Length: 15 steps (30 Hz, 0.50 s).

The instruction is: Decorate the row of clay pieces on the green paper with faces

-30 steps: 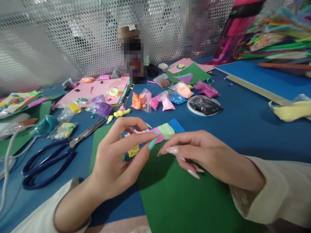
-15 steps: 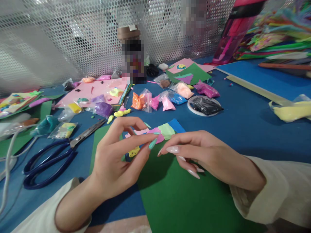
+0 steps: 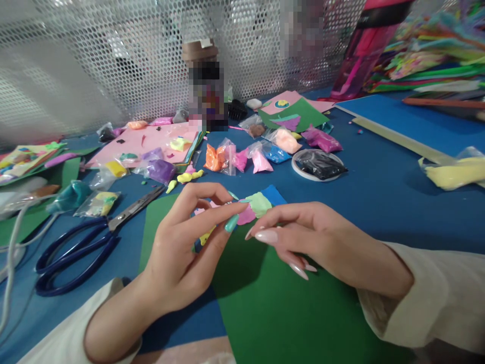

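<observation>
My left hand (image 3: 193, 237) is above the green sheet (image 3: 280, 303), its thumb and index finger a little apart with nothing visible between them. My right hand (image 3: 306, 237) faces it, thumb and index finger pinched together; whatever may be between those tips cannot be made out. Just beyond the fingertips lie a flattened pink clay piece (image 3: 247, 215) and a pale green clay piece (image 3: 259, 203), side by side. A blue piece (image 3: 274, 194) shows behind them. Partly covered by my left hand is a yellow speckled piece (image 3: 206, 236).
Blue-handled scissors (image 3: 76, 255) lie at the left near a white cable (image 3: 13, 258). Several small clay bags, among them an orange one (image 3: 214, 157), spread across the back. A black clay bag (image 3: 320, 164) rests on a white lid. Pink bottle (image 3: 356, 65) stands back right.
My left thumb has drawn away from the index finger, to the left. The right hand's fingers have shifted slightly. The clay pieces stay in place.
</observation>
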### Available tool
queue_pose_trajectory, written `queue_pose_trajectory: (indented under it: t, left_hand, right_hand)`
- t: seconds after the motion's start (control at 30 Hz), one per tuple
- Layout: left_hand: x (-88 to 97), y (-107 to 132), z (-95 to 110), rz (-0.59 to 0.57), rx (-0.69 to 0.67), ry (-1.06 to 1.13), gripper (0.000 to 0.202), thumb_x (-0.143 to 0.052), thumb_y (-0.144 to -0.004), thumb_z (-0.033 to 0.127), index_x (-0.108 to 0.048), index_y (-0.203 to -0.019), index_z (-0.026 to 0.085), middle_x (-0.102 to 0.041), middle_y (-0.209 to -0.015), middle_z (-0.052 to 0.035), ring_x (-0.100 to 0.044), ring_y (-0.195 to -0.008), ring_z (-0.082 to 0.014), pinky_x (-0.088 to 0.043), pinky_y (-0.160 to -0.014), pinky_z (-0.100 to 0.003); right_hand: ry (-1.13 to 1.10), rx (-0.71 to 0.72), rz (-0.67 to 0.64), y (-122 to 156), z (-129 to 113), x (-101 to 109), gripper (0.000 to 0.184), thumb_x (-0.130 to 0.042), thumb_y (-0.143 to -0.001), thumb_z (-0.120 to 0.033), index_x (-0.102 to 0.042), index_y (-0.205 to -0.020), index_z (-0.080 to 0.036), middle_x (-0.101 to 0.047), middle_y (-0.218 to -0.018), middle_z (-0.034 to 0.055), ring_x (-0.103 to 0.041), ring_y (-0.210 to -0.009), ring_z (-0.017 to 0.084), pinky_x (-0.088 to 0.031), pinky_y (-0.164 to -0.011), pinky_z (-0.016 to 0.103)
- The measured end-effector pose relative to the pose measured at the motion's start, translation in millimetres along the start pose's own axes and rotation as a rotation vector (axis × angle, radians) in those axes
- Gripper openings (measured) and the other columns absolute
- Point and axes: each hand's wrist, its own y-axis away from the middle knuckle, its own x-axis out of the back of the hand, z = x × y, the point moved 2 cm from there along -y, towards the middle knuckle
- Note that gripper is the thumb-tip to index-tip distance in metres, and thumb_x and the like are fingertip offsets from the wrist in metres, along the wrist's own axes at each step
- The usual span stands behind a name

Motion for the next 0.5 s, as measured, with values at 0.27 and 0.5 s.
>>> queue_pose_trajectory:
  t: [0.27,0.5]
  left_hand:
    - [0.3,-0.8,2.5,-0.024,-0.015,-0.041,0.034,-0.043,-0.081,0.005,-0.055,-0.108,0.022,-0.047,-0.104,-0.0049,-0.048,-0.097,-0.0149,-0.045,-0.078,-0.027]
    - [6.7,0.5,5.1,-0.073,-0.007,-0.009,0.024,-0.037,-0.077,0.010,-0.057,-0.081,0.022,-0.046,-0.103,-0.0060,-0.048,-0.087,-0.0180,-0.043,-0.074,-0.031]
  right_hand:
    - [0.073,0.045,0.050,0.9,-3.9,-1.1,0.017,-0.059,-0.079,-0.027,-0.061,-0.069,-0.014,-0.039,-0.038,-0.0071,-0.037,-0.036,0.004,-0.029,-0.037,0.017]
    - [0.042,0.026,0.000,0.4,1.0,1.4,0.028,-0.052,-0.084,-0.037,-0.066,-0.075,-0.014,-0.039,-0.040,-0.0053,-0.036,-0.037,0.005,-0.028,-0.038,0.019]
